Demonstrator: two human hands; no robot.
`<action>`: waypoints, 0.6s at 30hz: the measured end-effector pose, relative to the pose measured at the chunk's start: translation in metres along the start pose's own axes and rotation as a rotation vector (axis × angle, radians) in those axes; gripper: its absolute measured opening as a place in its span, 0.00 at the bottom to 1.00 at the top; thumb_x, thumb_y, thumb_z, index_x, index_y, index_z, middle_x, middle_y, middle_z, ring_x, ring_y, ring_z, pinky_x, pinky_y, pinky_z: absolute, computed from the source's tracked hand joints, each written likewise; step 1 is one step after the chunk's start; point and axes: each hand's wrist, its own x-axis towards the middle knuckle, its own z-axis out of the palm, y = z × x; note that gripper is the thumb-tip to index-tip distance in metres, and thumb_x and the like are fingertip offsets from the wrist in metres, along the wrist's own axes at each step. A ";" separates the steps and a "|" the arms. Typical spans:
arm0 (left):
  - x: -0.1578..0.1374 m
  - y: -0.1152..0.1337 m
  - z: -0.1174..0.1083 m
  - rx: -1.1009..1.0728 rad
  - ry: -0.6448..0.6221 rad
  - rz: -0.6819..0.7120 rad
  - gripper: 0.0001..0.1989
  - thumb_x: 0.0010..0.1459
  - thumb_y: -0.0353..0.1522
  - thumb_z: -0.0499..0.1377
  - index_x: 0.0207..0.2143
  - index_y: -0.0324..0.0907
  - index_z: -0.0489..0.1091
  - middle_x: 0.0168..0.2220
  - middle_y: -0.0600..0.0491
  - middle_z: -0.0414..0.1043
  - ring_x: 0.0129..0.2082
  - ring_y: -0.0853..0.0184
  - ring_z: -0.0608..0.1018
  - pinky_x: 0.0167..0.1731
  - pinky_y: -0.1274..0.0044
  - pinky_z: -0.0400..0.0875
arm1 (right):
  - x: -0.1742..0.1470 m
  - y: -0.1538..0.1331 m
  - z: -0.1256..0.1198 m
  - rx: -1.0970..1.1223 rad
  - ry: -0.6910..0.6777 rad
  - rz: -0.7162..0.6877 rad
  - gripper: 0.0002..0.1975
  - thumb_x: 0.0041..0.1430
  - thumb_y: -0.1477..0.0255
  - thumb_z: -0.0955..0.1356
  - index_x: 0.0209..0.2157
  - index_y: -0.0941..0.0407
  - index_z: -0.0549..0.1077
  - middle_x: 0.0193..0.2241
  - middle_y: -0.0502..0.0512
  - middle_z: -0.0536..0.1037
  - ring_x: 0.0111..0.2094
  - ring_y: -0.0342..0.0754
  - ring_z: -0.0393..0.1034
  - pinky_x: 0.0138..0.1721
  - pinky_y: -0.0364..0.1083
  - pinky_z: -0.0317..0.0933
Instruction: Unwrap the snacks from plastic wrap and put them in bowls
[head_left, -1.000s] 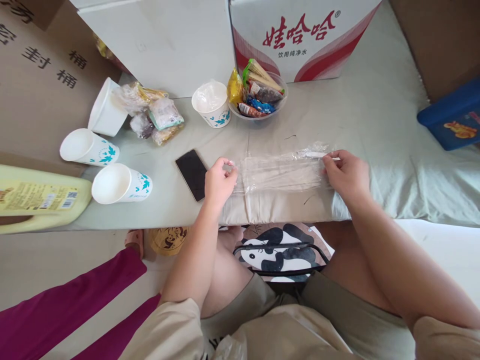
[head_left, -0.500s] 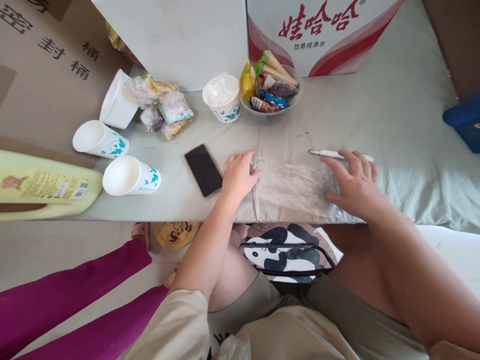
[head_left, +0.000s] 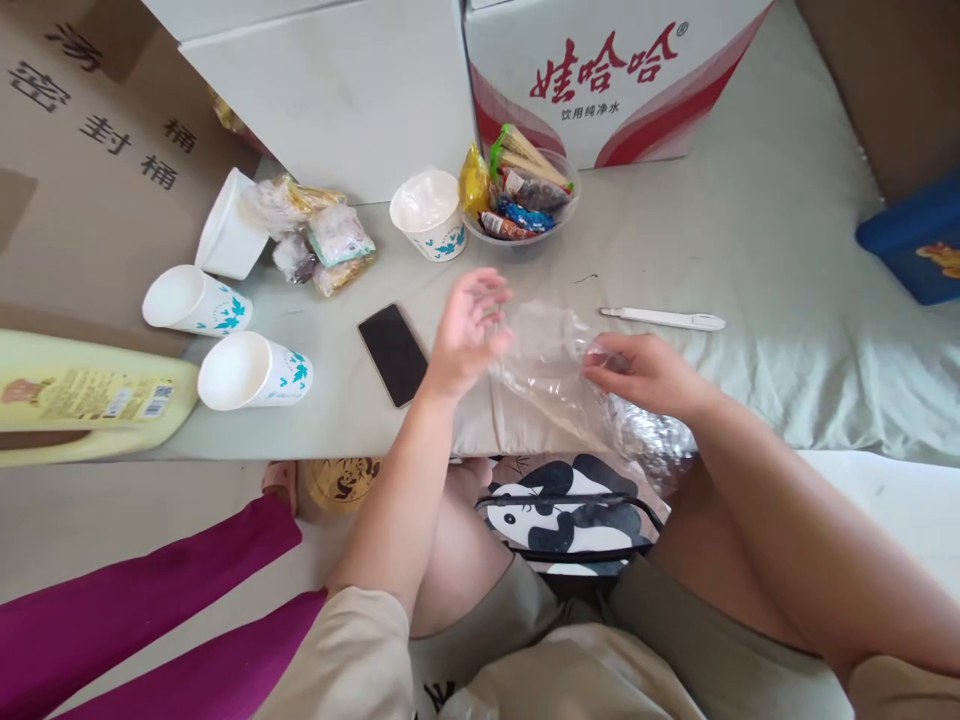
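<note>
A clear plastic bag point(head_left: 551, 365) is stretched between my hands above the cloth-covered surface, with its crumpled lower part hanging past the front edge. The fingers and thumb of my right hand point(head_left: 637, 370) pinch its right side. At the bag's left edge is my left hand point(head_left: 469, 330), palm turned inward and fingers apart, its thumb close to or touching the film. Beyond my right hand lies a slim white craft knife point(head_left: 664, 318), its tip pointing left. A dark-screened phone point(head_left: 393, 354) rests just left of my left forearm.
Paper cups point(head_left: 255, 370) and wrapped snacks point(head_left: 341, 235) occupy the left side. A lidded-looking white cup point(head_left: 429, 212) and a clear bowl of snacks point(head_left: 525, 195) stand before white cartons point(head_left: 607, 90). A yellow jug point(head_left: 90, 395) is far left, a blue container point(head_left: 915, 240) far right. Another person's purple-clad legs point(head_left: 150, 570) show below.
The plastic bag has been lifted off the cloth. My right hand moved left from beside the craft knife and closed on the bag; my left hand rose and turned its palm inward.
</note>
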 end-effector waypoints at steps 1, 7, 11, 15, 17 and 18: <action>0.001 0.000 0.000 -0.070 0.088 -0.049 0.31 0.52 0.51 0.66 0.55 0.50 0.66 0.56 0.48 0.71 0.59 0.59 0.73 0.54 0.70 0.69 | 0.000 -0.001 0.001 0.109 0.076 0.041 0.09 0.55 0.62 0.69 0.29 0.53 0.71 0.21 0.49 0.73 0.22 0.45 0.69 0.26 0.45 0.62; -0.006 -0.001 0.032 -0.291 -0.152 -0.481 0.27 0.50 0.48 0.69 0.46 0.41 0.72 0.54 0.41 0.76 0.51 0.56 0.80 0.48 0.69 0.74 | 0.009 -0.001 0.018 0.624 0.295 0.165 0.13 0.51 0.62 0.74 0.28 0.53 0.69 0.24 0.48 0.73 0.27 0.43 0.72 0.30 0.44 0.66; -0.005 0.001 0.040 -0.054 -0.038 -0.543 0.08 0.62 0.34 0.59 0.42 0.41 0.69 0.36 0.51 0.80 0.25 0.72 0.80 0.28 0.79 0.72 | 0.013 0.002 0.027 0.781 0.233 0.168 0.19 0.45 0.61 0.78 0.28 0.53 0.67 0.27 0.49 0.77 0.26 0.43 0.73 0.29 0.43 0.66; -0.002 0.006 0.028 0.124 0.021 -0.516 0.05 0.66 0.30 0.54 0.43 0.42 0.67 0.22 0.60 0.71 0.10 0.78 0.64 0.13 0.83 0.55 | 0.011 0.001 0.027 0.797 0.208 0.174 0.22 0.41 0.61 0.80 0.27 0.53 0.66 0.28 0.49 0.78 0.22 0.41 0.69 0.24 0.43 0.62; -0.002 0.007 0.021 0.123 0.021 -0.492 0.04 0.66 0.30 0.54 0.43 0.43 0.66 0.21 0.62 0.69 0.09 0.80 0.61 0.12 0.84 0.53 | 0.010 0.000 0.025 0.813 0.225 0.179 0.22 0.42 0.62 0.80 0.27 0.53 0.65 0.26 0.48 0.77 0.20 0.39 0.67 0.22 0.42 0.59; -0.002 0.007 0.019 0.113 0.028 -0.483 0.04 0.66 0.30 0.54 0.42 0.43 0.66 0.21 0.62 0.68 0.09 0.80 0.61 0.12 0.84 0.53 | 0.009 -0.001 0.024 0.830 0.249 0.177 0.22 0.42 0.62 0.80 0.26 0.53 0.65 0.25 0.47 0.76 0.19 0.38 0.65 0.20 0.41 0.57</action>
